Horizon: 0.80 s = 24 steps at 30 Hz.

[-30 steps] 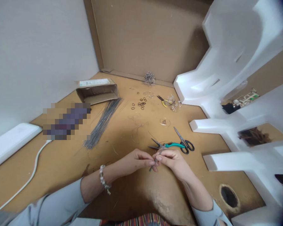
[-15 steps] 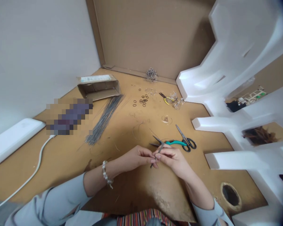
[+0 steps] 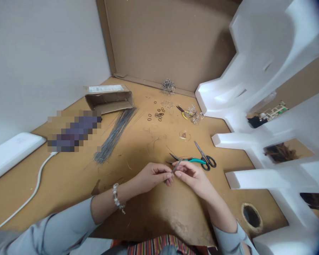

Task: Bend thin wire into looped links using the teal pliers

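Observation:
Near the middle front of the table, my left hand (image 3: pixel 159 176) pinches a thin dark grey strip (image 3: pixel 177 165), perhaps bent wire, between thumb and fingers. My right hand (image 3: pixel 192 176) is beside it, its thumb and curled fingers closed around the strip's upper part. Just beyond the right fingers lie teal-handled pliers (image 3: pixel 195 160), their dark jaws pointing left. Black-handled scissors (image 3: pixel 208 162) rest partly against them. To the left is a bundle of straight grey wires (image 3: pixel 114 138). Several small dark rings (image 3: pixel 159 115) are scattered farther back. Fingers partly hide the strip.
An open cardboard box (image 3: pixel 110 101) stands behind the wires. Yellow-handled pliers (image 3: pixel 185 114) and a tangled wire ball (image 3: pixel 168 86) lie at the back. White foam (image 3: pixel 244 180) borders the right, near a round hole (image 3: pixel 252 216). A white power bank (image 3: pixel 16 154) with a cable sits left.
The strip has turned slightly, and its lower end now shows less below my fingers. My right fingers have loosened and shifted a little along it. The whole view has moved slightly.

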Each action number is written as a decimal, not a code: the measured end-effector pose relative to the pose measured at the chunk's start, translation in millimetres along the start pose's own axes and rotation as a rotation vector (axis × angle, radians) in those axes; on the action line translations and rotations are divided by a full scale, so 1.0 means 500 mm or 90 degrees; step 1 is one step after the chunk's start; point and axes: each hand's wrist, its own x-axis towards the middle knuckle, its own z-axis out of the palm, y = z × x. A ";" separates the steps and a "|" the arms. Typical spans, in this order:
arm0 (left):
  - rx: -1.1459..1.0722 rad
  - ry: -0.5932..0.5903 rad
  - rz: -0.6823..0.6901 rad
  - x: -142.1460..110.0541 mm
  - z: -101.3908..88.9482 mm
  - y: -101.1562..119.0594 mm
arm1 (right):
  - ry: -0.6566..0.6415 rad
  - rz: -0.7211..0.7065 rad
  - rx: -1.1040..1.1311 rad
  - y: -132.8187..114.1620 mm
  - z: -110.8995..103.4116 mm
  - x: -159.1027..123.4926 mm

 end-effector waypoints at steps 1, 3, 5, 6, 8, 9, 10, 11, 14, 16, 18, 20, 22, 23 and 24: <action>-0.002 0.012 -0.003 0.001 -0.003 0.000 | 0.020 0.002 -0.056 0.000 -0.010 -0.005; -0.014 0.035 -0.017 0.004 -0.011 -0.001 | 0.089 -0.019 -0.254 0.001 -0.033 -0.015; -0.026 0.055 -0.031 0.007 -0.020 -0.004 | 0.113 -0.023 -0.476 0.004 -0.051 -0.024; -0.031 0.061 -0.037 0.008 -0.024 -0.006 | 0.105 -0.011 -0.560 0.007 -0.057 -0.026; -0.042 0.065 -0.043 0.011 -0.029 -0.009 | 0.074 0.027 -0.667 0.013 -0.059 -0.029; -0.048 0.064 -0.045 0.012 -0.030 -0.010 | 0.062 0.045 -0.698 0.016 -0.056 -0.029; -0.055 0.062 -0.047 0.012 -0.031 -0.010 | 0.055 0.058 -0.721 0.018 -0.051 -0.028; -0.061 0.060 -0.049 0.012 -0.031 -0.008 | 0.051 0.067 -0.740 0.020 -0.045 -0.026; -0.075 0.050 -0.056 0.009 -0.032 0.000 | 0.055 0.083 -0.785 0.020 -0.024 -0.019; -0.086 0.041 -0.060 0.007 -0.034 0.005 | 0.067 0.086 -0.801 0.019 -0.014 -0.013; -0.095 0.031 -0.061 0.005 -0.036 0.008 | 0.085 0.083 -0.784 0.018 -0.013 -0.009; -0.097 0.017 -0.059 0.003 -0.039 0.010 | 0.109 0.082 -0.710 0.019 -0.024 -0.007; -0.098 0.004 -0.056 0.002 -0.041 0.014 | 0.151 0.097 -0.563 0.021 -0.045 -0.007; -0.101 0.000 -0.056 0.001 -0.043 0.017 | 0.170 0.113 -0.456 0.021 -0.057 -0.007; -0.107 -0.006 -0.059 0.000 -0.044 0.020 | 0.172 0.131 -0.324 0.022 -0.068 -0.007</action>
